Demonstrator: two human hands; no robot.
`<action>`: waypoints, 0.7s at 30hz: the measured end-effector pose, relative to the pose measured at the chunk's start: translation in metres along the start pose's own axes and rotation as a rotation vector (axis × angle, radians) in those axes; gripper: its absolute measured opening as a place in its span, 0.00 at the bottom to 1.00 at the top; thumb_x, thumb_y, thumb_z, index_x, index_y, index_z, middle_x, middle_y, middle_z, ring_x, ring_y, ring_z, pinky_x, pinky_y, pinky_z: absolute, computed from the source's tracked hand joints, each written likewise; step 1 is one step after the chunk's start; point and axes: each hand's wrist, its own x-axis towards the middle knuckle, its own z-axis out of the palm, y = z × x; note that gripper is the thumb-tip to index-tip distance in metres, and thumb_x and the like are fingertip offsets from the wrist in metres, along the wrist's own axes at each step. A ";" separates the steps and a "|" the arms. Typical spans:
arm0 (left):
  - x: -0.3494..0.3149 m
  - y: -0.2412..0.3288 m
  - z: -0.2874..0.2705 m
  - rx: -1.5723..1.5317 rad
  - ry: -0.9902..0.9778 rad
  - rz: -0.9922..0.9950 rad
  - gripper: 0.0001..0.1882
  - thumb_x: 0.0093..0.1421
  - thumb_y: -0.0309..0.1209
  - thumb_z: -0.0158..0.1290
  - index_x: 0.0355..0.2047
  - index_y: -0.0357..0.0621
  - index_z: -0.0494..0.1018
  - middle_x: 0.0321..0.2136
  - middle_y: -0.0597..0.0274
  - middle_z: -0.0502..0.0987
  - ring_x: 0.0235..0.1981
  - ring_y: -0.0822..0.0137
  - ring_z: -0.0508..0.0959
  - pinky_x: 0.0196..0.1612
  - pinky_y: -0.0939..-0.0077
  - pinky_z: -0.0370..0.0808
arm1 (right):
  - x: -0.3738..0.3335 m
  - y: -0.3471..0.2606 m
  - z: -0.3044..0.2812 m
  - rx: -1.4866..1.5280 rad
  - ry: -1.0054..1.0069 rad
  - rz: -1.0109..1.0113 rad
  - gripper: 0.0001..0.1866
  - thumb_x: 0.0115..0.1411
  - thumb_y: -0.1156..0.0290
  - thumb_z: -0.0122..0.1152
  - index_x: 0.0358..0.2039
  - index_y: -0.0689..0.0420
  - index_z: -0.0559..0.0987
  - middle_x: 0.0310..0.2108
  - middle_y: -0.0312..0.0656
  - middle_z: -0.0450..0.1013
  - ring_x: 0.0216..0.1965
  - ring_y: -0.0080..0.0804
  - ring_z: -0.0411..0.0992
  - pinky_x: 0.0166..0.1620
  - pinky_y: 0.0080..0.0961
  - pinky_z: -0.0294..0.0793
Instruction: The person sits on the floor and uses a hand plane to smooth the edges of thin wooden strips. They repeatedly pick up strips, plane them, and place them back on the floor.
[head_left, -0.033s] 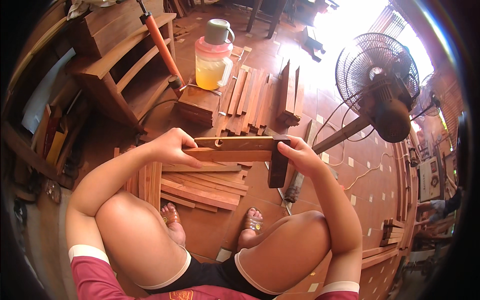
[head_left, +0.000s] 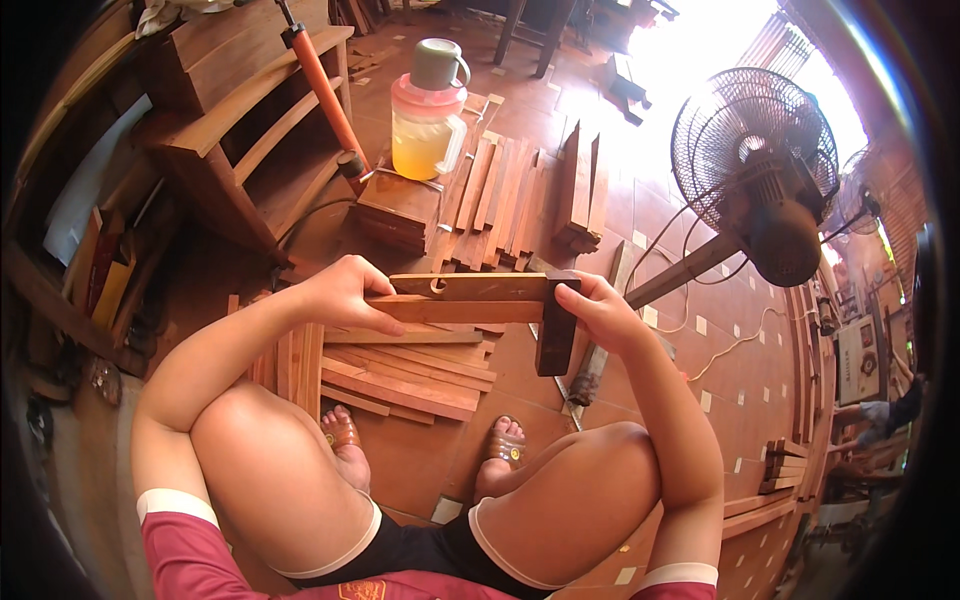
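Note:
Above my knees I hold a try square (head_left: 485, 288) with a flat wooden blade and a dark crosswise stock. A reddish wooden strip (head_left: 470, 311) lies along the blade, its right end meeting the stock. My left hand (head_left: 355, 292) pinches the left ends of the strip and blade between thumb and fingers. At the other end, my right hand (head_left: 598, 308) is closed on the dark stock, thumb on its near face. The fingers behind the pieces are hidden. Beneath them, a stack of cut wooden strips (head_left: 400, 378) lies on the floor by my feet.
Ahead, a lidded jug (head_left: 420, 130) of yellow liquid, topped by a grey-green mug (head_left: 436, 62), stands on a wooden block (head_left: 398, 212). More strips (head_left: 500, 195) lie beside it. An orange pump (head_left: 325, 90) leans left; a pedestal fan (head_left: 755, 150) stands right, cords trailing.

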 end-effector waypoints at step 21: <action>0.009 -0.002 0.003 0.016 0.010 0.022 0.22 0.47 0.41 0.71 0.35 0.35 0.84 0.22 0.58 0.81 0.24 0.74 0.75 0.32 0.74 0.73 | -0.004 -0.023 0.008 -0.214 0.052 0.017 0.27 0.65 0.57 0.66 0.56 0.62 0.73 0.47 0.36 0.75 0.49 0.21 0.71 0.55 0.25 0.70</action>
